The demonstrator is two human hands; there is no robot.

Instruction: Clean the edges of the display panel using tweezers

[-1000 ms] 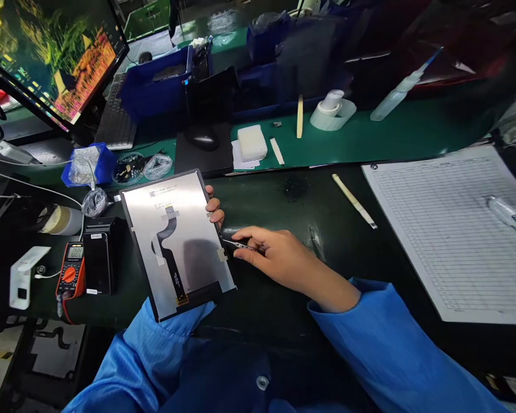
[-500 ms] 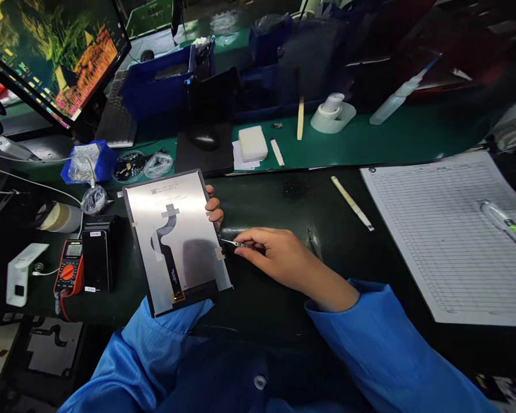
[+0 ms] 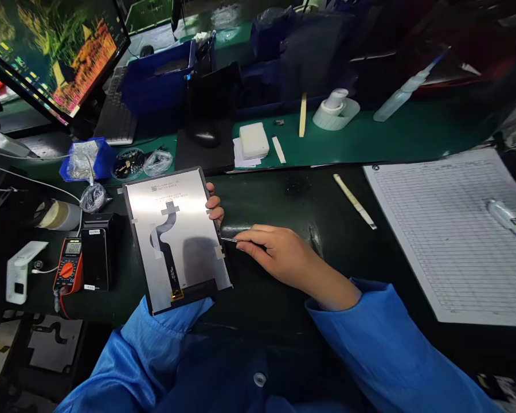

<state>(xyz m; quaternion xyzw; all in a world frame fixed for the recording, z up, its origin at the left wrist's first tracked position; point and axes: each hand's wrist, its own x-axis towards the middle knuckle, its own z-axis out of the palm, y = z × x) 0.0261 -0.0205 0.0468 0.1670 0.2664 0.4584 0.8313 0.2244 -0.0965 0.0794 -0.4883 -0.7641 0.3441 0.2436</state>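
My left hand (image 3: 214, 203) grips a tablet-size display panel (image 3: 198, 223) from beneath, its fingers curled over the right edge and the rest hidden behind. The panel's silvery back faces up, slightly tilted, with a dark flex cable (image 3: 168, 258) and small grey tape pieces on it. In a pinch, my right hand (image 3: 279, 255) holds slim metal tweezers (image 3: 230, 240). Their tip meets the panel's right edge, just below the left fingers; whether it grips anything there is too small to tell.
Left of the panel are a black phone-like device (image 3: 97, 261) and an orange multimeter (image 3: 67, 267). White pads (image 3: 254, 141), a label roll (image 3: 335, 112) and a dropper bottle (image 3: 399, 97) stand behind. A pale stick (image 3: 355, 201) and a lined form (image 3: 451, 229) with a pen (image 3: 508, 222) lie right.
The tweezers have turned slightly in my right fingers, their tip staying at the panel's right edge. Both hands and the panel keep nearly the same place; the view has shifted a little.
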